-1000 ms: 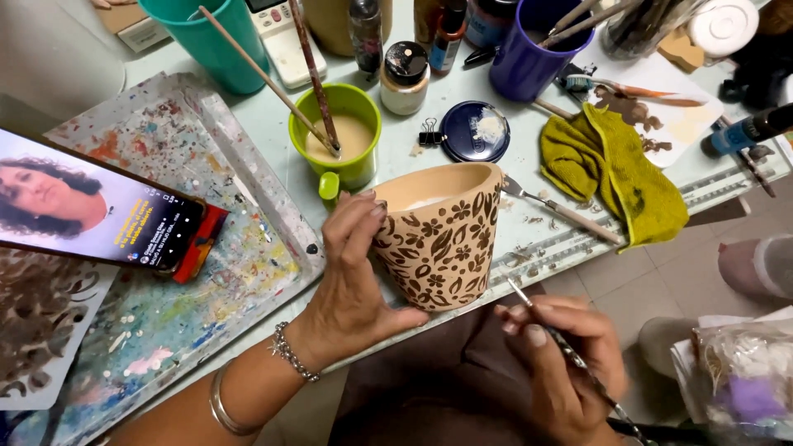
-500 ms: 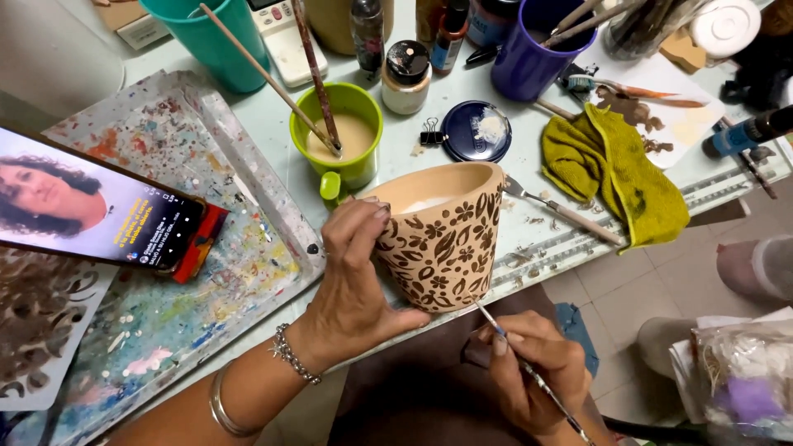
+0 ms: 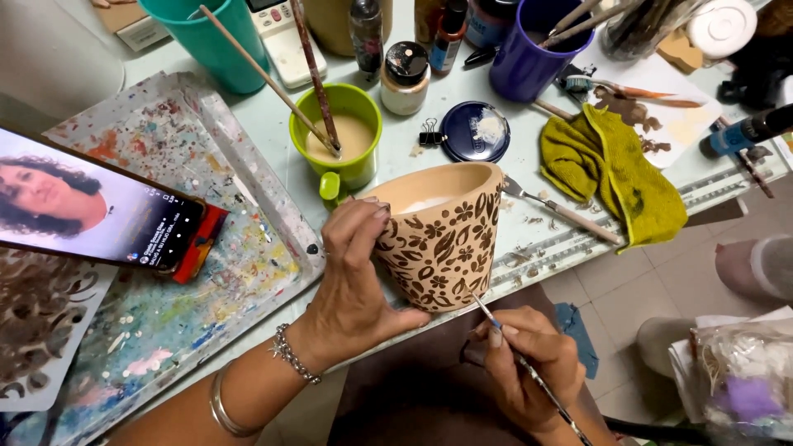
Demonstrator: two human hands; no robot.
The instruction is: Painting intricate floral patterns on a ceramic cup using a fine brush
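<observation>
My left hand (image 3: 351, 285) grips a tan clay pot (image 3: 442, 235) painted with brown leaves and flowers, tilted on its side at the table's front edge. My fingers wrap over its left wall and rim. My right hand (image 3: 529, 367) holds a thin paintbrush (image 3: 529, 367) like a pen, its tip touching the pot's lower right side near the base. Both wrists come in from the bottom of the view; bracelets sit on the left one.
A paint-spattered tray (image 3: 165, 272) with a phone (image 3: 91, 202) lies left. Behind the pot stand a green mug (image 3: 339, 136) with brushes, a teal cup (image 3: 211, 37), a purple cup (image 3: 529, 45), paint bottles (image 3: 405, 74), a blue lid (image 3: 475, 130) and a yellow cloth (image 3: 615, 169).
My right hand has moved up and left from below the pot, bringing the brush tip onto the pot's lower side. The left hand and pot have stayed put.
</observation>
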